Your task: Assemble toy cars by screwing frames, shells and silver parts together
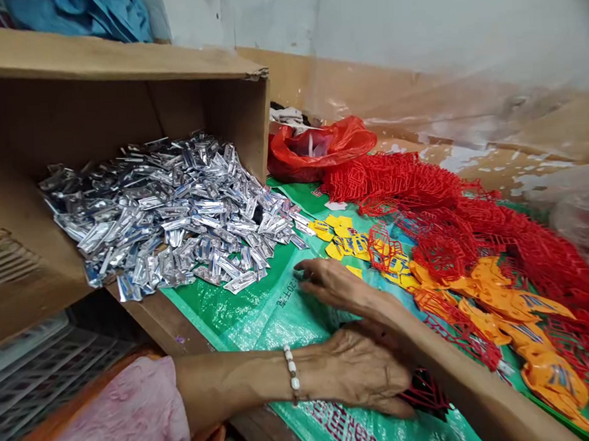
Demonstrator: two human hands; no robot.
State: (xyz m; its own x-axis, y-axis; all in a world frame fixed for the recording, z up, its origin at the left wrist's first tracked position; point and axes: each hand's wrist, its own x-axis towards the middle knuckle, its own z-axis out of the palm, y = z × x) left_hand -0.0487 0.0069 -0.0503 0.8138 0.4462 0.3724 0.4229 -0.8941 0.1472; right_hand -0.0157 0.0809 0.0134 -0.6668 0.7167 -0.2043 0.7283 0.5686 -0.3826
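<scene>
My right hand (331, 286) reaches across from the lower right, fingers stretched flat on the green woven sheet (250, 313). Its fingertips lie close to the edge of a pile of silver foil packets (174, 211). My left hand (356, 375), with a bead bracelet at the wrist and a pink sleeve, lies under my right forearm. Its fingers curl around a piece of red net (427, 392), partly hidden by the forearm. Yellow plastic shapes (343, 237) lie just beyond my right hand.
The foil packets spill out of a cardboard box (115, 65) lying on its side at the left. A heap of red netting (454, 217), orange plastic shapes (509, 307) and a red plastic bag (320, 146) fill the right and back. A white crate (39, 376) sits lower left.
</scene>
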